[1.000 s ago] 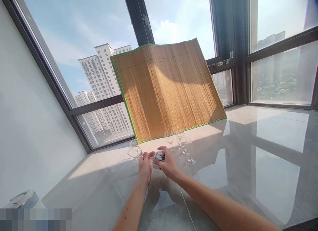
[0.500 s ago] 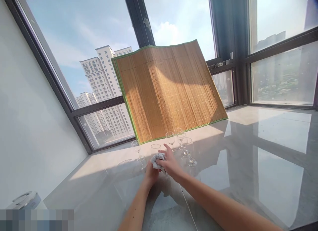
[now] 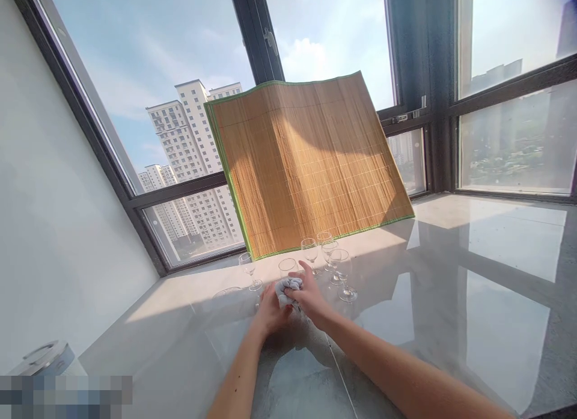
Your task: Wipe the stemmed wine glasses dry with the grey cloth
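My left hand [image 3: 271,309] is closed low around a clear wine glass [image 3: 287,266], whose rim shows just above the cloth; its stem and base are hidden by my hands. A crumpled grey-white cloth [image 3: 288,291] is pinched in my right hand [image 3: 313,296] and pressed against that glass, with the index finger stretched up past it. To the left stands another wine glass [image 3: 249,271] upright. Behind my right hand several more stand in a cluster, the nearest wine glass [image 3: 345,275] at its right side.
A bamboo mat [image 3: 306,166] with green edging leans against the window behind the glasses. The glossy stone surface [image 3: 387,353] reflects window light. At lower left is a white cylindrical container [image 3: 49,359], near the wall [image 3: 54,184].
The held glass's rim has shifted slightly right, and my left hand has turned so more of its back shows. The cloth stays pressed to the glass; the standing glasses have not moved.
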Tool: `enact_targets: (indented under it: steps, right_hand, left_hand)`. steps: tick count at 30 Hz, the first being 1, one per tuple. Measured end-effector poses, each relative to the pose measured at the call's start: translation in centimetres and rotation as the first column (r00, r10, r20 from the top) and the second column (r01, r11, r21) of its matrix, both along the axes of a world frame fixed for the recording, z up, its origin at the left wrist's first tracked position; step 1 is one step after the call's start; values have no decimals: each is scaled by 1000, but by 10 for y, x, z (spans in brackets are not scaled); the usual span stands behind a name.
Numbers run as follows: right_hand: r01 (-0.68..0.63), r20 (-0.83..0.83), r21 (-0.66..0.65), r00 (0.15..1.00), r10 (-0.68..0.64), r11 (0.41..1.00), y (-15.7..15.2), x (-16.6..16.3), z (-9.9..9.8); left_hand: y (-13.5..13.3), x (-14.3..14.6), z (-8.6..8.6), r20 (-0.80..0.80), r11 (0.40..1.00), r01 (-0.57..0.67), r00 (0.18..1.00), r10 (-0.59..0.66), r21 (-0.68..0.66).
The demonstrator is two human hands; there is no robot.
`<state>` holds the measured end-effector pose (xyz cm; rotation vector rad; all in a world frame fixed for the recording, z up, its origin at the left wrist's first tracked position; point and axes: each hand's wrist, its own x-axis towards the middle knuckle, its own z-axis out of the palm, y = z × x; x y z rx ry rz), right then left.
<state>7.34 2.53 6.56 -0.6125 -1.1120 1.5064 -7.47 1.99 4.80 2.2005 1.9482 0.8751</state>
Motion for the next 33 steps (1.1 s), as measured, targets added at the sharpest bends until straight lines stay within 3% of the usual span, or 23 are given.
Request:
enact_targets:
  steps: [2,5,7,9,12,20,33]
  right_hand:
    - [51,18,-13,999,-51,999,-1,1,1]
    - [155,56,-49,987,-152,987,-3,3,3]
    - [223,80,-59,973,-218,973,-4,4,5]
    - [272,95,-60,959,-266,960,-6,5,7]
    - [303,116,-59,949,-295,951,-5,6,9]
    - [383,206,-2,904,-375,924,12,8,0]
    - [407,291,118,858,-423,906,27,9,-13]
  left_hand:
    - [-2,-14,8,-38,999,-3,999,5,37]
    - [-1,-35,9,-118,947,-303,942,314,106]
    - [1,-45,3,-196,890,-452,869,454,58]
    - [3,-50,-5,-255,855,-514,836,485,-61]
    - [4,-53,-14,-279,832,-523,840,466,-185]
    - [3,-53,-11,-271,846,-508,847,457,-161]
    - [5,-49,-11,-218,858,-470,877,428,-207]
